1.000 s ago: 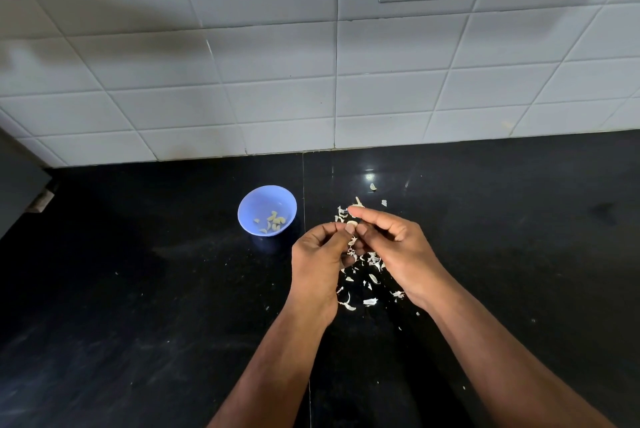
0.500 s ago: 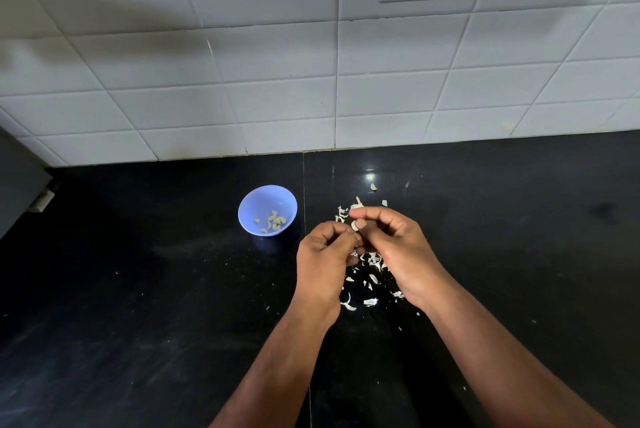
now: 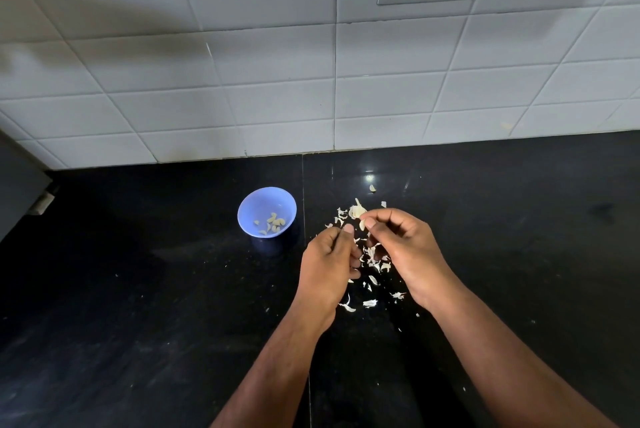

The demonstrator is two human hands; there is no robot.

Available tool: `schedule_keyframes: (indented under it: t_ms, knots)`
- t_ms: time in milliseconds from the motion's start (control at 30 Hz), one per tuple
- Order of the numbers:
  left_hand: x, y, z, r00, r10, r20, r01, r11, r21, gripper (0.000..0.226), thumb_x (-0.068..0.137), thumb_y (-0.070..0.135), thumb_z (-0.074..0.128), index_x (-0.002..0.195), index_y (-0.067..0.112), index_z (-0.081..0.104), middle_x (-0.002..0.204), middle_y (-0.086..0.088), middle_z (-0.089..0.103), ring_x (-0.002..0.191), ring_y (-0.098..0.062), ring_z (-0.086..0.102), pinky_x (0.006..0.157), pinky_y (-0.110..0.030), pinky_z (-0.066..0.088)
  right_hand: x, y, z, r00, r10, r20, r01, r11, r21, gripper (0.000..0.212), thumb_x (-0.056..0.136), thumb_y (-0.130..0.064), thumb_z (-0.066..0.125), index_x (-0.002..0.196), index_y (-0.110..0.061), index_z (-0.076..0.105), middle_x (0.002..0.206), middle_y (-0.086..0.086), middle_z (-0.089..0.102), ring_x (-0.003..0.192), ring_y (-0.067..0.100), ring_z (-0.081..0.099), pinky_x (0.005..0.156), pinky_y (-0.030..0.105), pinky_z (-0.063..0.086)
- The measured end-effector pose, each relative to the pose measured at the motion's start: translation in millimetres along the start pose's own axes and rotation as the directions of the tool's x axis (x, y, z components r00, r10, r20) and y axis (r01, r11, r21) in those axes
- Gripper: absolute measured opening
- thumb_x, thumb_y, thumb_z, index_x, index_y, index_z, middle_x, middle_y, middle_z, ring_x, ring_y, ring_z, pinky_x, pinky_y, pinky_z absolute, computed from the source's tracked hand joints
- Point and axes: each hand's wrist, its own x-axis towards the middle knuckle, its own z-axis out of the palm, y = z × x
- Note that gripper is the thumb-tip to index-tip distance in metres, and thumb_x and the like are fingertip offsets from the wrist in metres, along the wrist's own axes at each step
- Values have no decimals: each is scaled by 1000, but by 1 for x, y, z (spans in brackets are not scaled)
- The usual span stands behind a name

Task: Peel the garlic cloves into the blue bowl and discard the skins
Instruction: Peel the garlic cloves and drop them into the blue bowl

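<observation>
**Hands pull apart over the garlic skins**

The right hand (image 3: pixel 405 251) pinches a small garlic clove (image 3: pixel 362 224) between thumb and finger. The left hand (image 3: pixel 329 264) is just beside it, fingers curled; it may hold a bit of skin, but I cannot tell. Under both hands lie white garlic skins (image 3: pixel 375 263) on the black counter (image 3: pixel 138 306). The blue bowl (image 3: pixel 267 212) sits near, to the left, with peeled cloves (image 3: pixel 273 221) inside. There is lots of open counter left and right. The tiled wall (image 3: pixel 242 81) stands behind. A moment ago both hands touched at the clove; now there is a small gap between them.
</observation>
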Motion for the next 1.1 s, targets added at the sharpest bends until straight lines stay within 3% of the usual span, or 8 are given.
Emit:
schedule_keyframes:
  t_ms: [100,300,433,600,700,800,933,1100]
  knots:
    - [-1,-2,1,999,24,-23,-24,1000,10,36,101,43,69,91,8,68,76,-1,66,69,-9,64,66,-27,60,-2,-2,-2,997,-76,13,77,989,-124,11,98,-15,72,104,-18,81,96,-5,80,89,7,73,81,20,57]
    - [-1,1,0,995,78,-57,-79,997,-5,6,97,25,78,100,19,77,90,0,74,73,-8,69,64,-21,58,-2,-1,-3,988,-147,36,151,961,-230,13,95,-15,75,106,-19,82,102,-11,79,100,4,73,90,18,56]
    - [-1,0,-3,980,173,-96,-159,978,136,14,97,26,78,85,20,75,80,1,72,70,-13,70,67,-38,64,-3,-1,0,982,-186,35,189,943,-275,13,95,-13,75,103,-20,82,99,-12,78,96,2,72,83,13,53]
    - [0,-9,-6,817,577,-1,-437,620,651,21,97,29,57,82,18,65,82,11,60,74,-14,57,60,-37,50,-5,4,2,979,-187,75,202,913,-354,16,96,-10,74,99,-22,83,93,-13,76,84,6,72,72,16,53]
    - [0,-13,-6,777,629,30,-456,529,716,19,97,28,54,83,17,60,82,11,57,76,-13,53,58,-31,42,-7,3,2,976,-199,91,219,907,-361,17,96,-8,72,98,-21,83,92,-13,76,85,3,72,73,14,52]
    - [-1,-15,-6,817,576,-14,-445,646,620,17,100,22,60,83,19,60,85,10,61,75,-12,58,61,-34,50,-9,4,2,984,-145,102,168,946,-277,21,99,-6,67,97,-20,82,87,-4,77,73,9,69,68,26,57]
    - [-8,-5,2,959,255,-123,-241,963,118,20,98,0,57,84,11,67,83,-1,72,67,-18,73,64,-29,60,-15,5,10,998,-23,57,21,1000,23,23,102,0,62,98,-11,81,83,7,76,71,19,66,69,35,59]
    - [-12,4,10,994,64,-91,-80,979,-188,26,101,-1,49,82,7,65,68,0,65,65,-17,62,61,-28,55,-16,8,15,997,27,69,-38,987,158,17,101,-7,64,103,-11,80,85,9,74,74,21,61,68,37,53]
